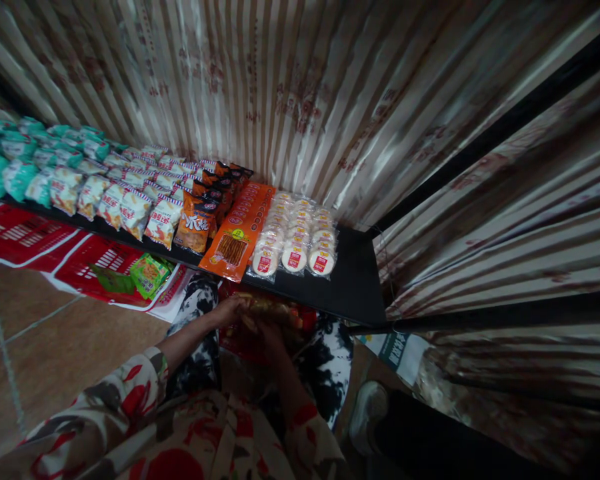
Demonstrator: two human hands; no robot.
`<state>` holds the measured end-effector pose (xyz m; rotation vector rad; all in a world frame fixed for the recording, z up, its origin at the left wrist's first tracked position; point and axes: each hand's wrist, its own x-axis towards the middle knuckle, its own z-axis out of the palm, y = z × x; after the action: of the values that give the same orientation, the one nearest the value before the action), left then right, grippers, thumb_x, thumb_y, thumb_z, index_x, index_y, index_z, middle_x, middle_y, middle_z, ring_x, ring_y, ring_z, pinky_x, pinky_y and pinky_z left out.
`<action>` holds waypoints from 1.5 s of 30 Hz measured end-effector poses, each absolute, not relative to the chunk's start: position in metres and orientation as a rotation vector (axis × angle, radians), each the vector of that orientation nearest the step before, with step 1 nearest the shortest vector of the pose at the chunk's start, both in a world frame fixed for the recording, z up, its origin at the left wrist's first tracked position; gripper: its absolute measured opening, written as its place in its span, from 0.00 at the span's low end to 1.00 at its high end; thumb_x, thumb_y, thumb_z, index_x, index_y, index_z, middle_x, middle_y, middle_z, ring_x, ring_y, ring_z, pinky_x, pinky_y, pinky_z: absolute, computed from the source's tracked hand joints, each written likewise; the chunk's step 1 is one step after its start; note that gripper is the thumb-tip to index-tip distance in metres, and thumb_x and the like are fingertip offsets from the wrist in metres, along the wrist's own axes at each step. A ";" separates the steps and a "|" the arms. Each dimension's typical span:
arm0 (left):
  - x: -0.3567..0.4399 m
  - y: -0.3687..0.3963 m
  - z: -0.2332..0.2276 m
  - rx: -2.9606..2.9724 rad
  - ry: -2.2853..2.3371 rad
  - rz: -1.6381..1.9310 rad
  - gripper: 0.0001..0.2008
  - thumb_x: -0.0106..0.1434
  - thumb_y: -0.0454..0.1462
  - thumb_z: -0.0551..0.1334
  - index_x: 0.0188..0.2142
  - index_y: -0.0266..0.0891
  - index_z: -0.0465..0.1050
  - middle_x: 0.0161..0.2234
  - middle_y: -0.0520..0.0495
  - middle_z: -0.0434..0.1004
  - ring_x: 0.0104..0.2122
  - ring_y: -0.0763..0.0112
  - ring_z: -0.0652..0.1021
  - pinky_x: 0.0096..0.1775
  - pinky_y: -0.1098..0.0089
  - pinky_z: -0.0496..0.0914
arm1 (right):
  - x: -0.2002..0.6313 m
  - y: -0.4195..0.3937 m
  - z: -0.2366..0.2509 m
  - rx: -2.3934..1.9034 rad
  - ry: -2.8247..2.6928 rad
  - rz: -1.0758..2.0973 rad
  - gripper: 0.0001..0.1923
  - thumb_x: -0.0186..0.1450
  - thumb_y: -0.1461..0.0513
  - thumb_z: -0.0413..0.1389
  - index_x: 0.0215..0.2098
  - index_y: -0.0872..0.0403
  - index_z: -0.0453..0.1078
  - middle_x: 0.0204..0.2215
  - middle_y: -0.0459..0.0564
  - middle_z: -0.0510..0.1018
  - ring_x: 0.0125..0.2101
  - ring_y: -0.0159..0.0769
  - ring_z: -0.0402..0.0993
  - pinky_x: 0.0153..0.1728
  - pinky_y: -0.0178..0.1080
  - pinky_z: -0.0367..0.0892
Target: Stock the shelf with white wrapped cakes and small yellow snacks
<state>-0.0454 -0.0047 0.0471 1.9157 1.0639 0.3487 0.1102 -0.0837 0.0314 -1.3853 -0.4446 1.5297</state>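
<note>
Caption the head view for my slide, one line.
Left hand and right hand at a brownish package by a black shelf lined with snack packets.

This seems a small snack shop or stall; rows of matching packets (pixel 133 213) are filling a black shelf (pixel 355 273).

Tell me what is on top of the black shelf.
Teal packets, white packets, orange packets, a flat orange bag, and round white wrapped snacks; the shelf directly beneath them is hidden.

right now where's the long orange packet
In the head view, the long orange packet lies left of centre on the black shelf, between orange bags and round white packs.
</note>
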 end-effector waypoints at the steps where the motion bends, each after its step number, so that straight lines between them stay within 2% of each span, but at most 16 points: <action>1: -0.047 -0.007 0.048 1.926 1.050 0.392 0.03 0.53 0.29 0.56 0.25 0.36 0.66 0.29 0.51 0.65 0.32 0.73 0.68 0.36 0.73 0.64 | 0.110 -0.084 0.033 -1.372 -0.392 1.529 0.20 0.44 0.52 0.65 0.31 0.56 0.75 0.31 0.52 0.81 0.34 0.44 0.76 0.37 0.42 0.70; 4: -0.052 -0.012 0.053 1.937 1.012 0.487 0.07 0.57 0.28 0.53 0.24 0.37 0.64 0.28 0.51 0.65 0.33 0.73 0.68 0.38 0.73 0.64 | 0.109 -0.085 0.037 -1.325 -0.295 1.552 0.22 0.41 0.55 0.67 0.33 0.55 0.74 0.31 0.51 0.81 0.33 0.43 0.77 0.36 0.42 0.70; 10: -0.059 -0.022 0.059 1.968 1.004 0.470 0.07 0.54 0.25 0.54 0.25 0.36 0.65 0.32 0.49 0.66 0.35 0.73 0.69 0.39 0.73 0.65 | 0.113 -0.084 0.042 -1.289 -0.264 1.574 0.24 0.39 0.58 0.68 0.34 0.55 0.74 0.27 0.48 0.80 0.28 0.38 0.75 0.31 0.38 0.69; 13: -0.059 -0.027 0.060 1.967 0.972 0.478 0.06 0.54 0.25 0.56 0.27 0.36 0.67 0.35 0.48 0.67 0.38 0.72 0.69 0.41 0.73 0.66 | 0.116 -0.083 0.044 -1.289 -0.236 1.562 0.24 0.36 0.59 0.68 0.33 0.55 0.74 0.26 0.46 0.79 0.28 0.36 0.74 0.32 0.37 0.69; 19: -0.059 -0.037 0.072 1.955 0.941 0.494 0.07 0.54 0.26 0.56 0.29 0.35 0.70 0.36 0.46 0.67 0.40 0.70 0.70 0.43 0.72 0.67 | 0.122 -0.086 0.053 -1.261 -0.261 1.585 0.25 0.38 0.63 0.66 0.37 0.54 0.72 0.31 0.47 0.80 0.32 0.38 0.75 0.36 0.39 0.69; 25: -0.058 -0.041 0.081 1.881 0.966 0.536 0.17 0.48 0.21 0.53 0.34 0.36 0.72 0.41 0.45 0.68 0.44 0.69 0.70 0.46 0.70 0.68 | 0.129 -0.094 0.062 -1.339 -0.415 1.630 0.32 0.39 0.63 0.64 0.44 0.52 0.71 0.40 0.50 0.79 0.39 0.43 0.75 0.40 0.42 0.69; 27: -0.057 -0.040 0.081 1.857 0.941 0.568 0.17 0.47 0.21 0.53 0.33 0.35 0.72 0.41 0.44 0.68 0.45 0.69 0.70 0.46 0.70 0.68 | 0.130 -0.095 0.066 -1.334 -0.503 1.684 0.32 0.40 0.62 0.64 0.46 0.52 0.71 0.41 0.50 0.79 0.40 0.43 0.74 0.41 0.42 0.69; 35: -0.049 -0.032 0.080 1.844 0.908 0.667 0.20 0.45 0.20 0.49 0.32 0.36 0.72 0.40 0.45 0.70 0.44 0.69 0.71 0.48 0.67 0.67 | 0.133 -0.097 0.088 -1.276 -0.771 1.807 0.23 0.44 0.60 0.65 0.39 0.52 0.74 0.35 0.46 0.80 0.36 0.40 0.74 0.40 0.41 0.68; 41: -0.038 -0.030 0.088 1.853 0.880 0.713 0.21 0.44 0.21 0.48 0.32 0.37 0.72 0.39 0.46 0.71 0.47 0.69 0.70 0.50 0.66 0.66 | 0.143 -0.093 0.090 -1.438 -0.929 1.595 0.17 0.50 0.51 0.62 0.33 0.52 0.76 0.31 0.46 0.79 0.34 0.39 0.72 0.39 0.40 0.67; 45: -0.030 -0.030 0.101 1.858 0.907 0.659 0.21 0.46 0.21 0.48 0.33 0.37 0.73 0.43 0.46 0.69 0.48 0.69 0.70 0.52 0.67 0.65 | 0.154 -0.089 0.095 -1.506 -1.084 1.513 0.16 0.50 0.50 0.62 0.30 0.53 0.76 0.28 0.46 0.78 0.34 0.41 0.72 0.37 0.40 0.66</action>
<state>-0.0301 -0.0303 0.1010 1.8575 0.9074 0.6595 0.1542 -0.0893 0.0948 -1.5059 -1.0843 1.5128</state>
